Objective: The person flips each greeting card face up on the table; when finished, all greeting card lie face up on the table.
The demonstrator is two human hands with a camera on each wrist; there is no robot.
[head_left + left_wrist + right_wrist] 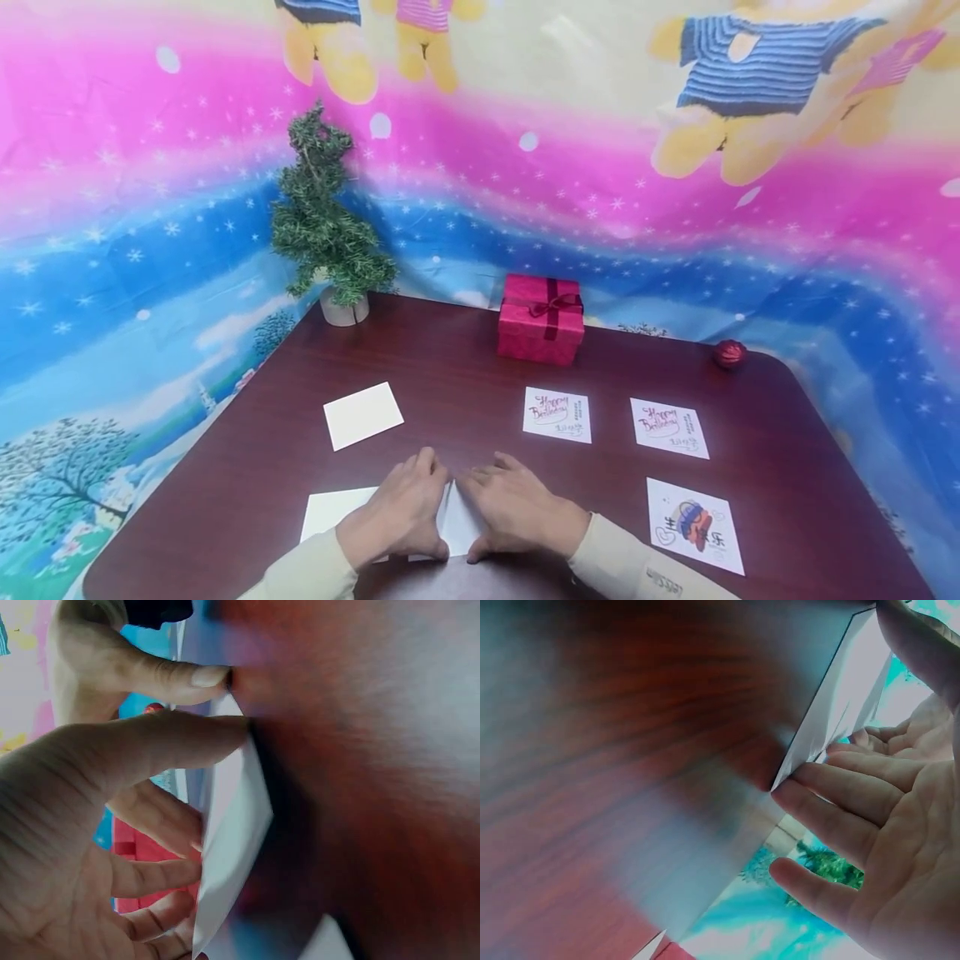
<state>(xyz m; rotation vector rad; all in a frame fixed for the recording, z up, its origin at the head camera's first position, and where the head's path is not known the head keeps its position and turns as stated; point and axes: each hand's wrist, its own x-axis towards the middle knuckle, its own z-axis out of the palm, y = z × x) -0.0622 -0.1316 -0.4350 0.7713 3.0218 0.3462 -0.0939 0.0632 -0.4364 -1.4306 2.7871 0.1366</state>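
A small white sheet of paper (459,527) with a crease-like line stands at the table's front, between both hands. My left hand (401,508) grips its left side, thumb at the near edge and fingers at the far edge. My right hand (521,508) holds the right side the same way, its thumb close to the left one. In the left wrist view the white paper (238,825) looks bent and slightly raised. The right wrist view shows the paper (840,697) between thumb and fingertips. Another white sheet (330,510) lies partly hidden beneath my left hand.
A blank white card (363,416) lies at left. Two "Happy Birthday" cards (557,415) (670,427) and a card with a coloured drawing (695,527) lie at right. Behind stand a potted small tree (322,217), a red gift box (540,321) and a red ornament (730,354).
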